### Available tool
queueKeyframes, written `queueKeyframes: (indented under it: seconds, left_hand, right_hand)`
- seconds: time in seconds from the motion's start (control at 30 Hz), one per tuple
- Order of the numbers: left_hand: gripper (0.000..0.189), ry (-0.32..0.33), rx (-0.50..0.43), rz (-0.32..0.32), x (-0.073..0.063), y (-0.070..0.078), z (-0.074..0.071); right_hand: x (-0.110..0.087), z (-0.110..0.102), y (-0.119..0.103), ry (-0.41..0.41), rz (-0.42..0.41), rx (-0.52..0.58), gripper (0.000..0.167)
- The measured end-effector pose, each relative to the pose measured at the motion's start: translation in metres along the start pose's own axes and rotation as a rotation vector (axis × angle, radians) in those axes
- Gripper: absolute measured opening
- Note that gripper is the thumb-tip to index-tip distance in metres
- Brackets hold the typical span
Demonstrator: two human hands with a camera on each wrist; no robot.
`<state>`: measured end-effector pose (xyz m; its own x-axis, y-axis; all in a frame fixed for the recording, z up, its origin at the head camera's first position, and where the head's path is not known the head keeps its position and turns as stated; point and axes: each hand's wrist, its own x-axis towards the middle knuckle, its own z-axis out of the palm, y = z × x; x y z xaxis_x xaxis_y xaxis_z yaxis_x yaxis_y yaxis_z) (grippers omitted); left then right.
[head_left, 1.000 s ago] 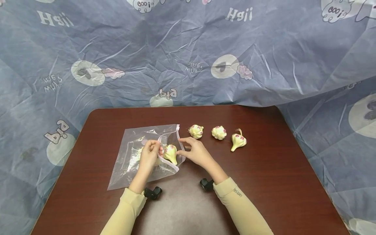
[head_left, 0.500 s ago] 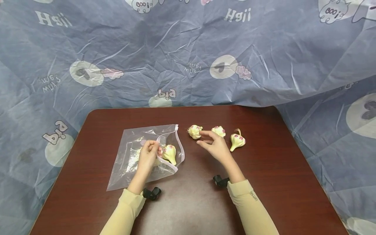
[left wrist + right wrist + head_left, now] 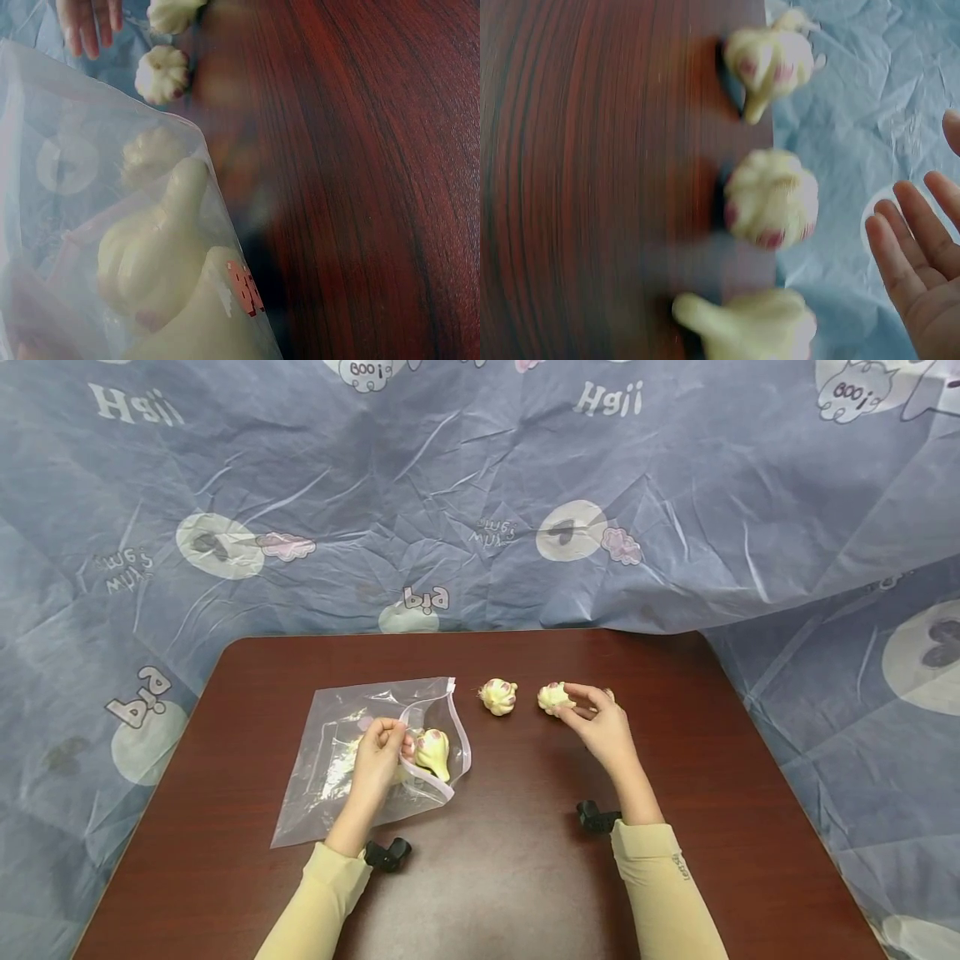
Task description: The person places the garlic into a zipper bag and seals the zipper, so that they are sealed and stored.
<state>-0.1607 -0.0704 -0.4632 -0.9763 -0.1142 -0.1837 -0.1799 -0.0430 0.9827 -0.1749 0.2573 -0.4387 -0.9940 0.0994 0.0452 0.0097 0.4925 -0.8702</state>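
My left hand (image 3: 378,756) pinches the rim of a clear zip bag (image 3: 307,793) lying on the left of the table, its mouth facing right. A garlic bulb (image 3: 432,752) with pale skin and purple patches lies just inside the mouth. Through the film in the left wrist view, this bulb (image 3: 131,262) shows large. Over on the right, my right hand (image 3: 606,731) hovers with spread fingers and holds nothing. Its fingertips overlap the middle garlic bulb (image 3: 553,697) in the head view, and the hand mostly hides the rightmost bulb. The right wrist view shows the loose bulbs (image 3: 771,199) beside the fingers (image 3: 922,225).
Another garlic bulb (image 3: 498,697) sits between the bag and the middle bulb. The brown table (image 3: 480,877) ends at a far edge against a blue printed cloth (image 3: 450,485), which also hangs at both sides. Black wrist cameras sit by each cuff.
My right hand has left the bag's mouth and moved right, past the nearest loose bulb to the middle and rightmost ones. My left hand and the bag have stayed in place.
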Motion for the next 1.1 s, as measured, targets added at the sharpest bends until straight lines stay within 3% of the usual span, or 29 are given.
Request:
queueKeyframes:
  seconds: [0.37,0.6,1.1]
  left_hand:
    - [0.017,-0.018,0.012,-0.012,0.0,0.0,-0.001]
    - [0.015,-0.014,-0.006,-0.006,0.0,-0.001,0.0]
    - [0.013,-0.006,-0.014,0.002,-0.001,0.0,0.002]
  right_hand:
    - [0.0,-0.037,0.034,0.152,0.115,-0.075,0.061]
    - [0.004,-0.042,0.053,0.102,0.236,-0.137,0.077]
    - [0.01,-0.033,0.078,0.032,0.273,-0.216,0.08]
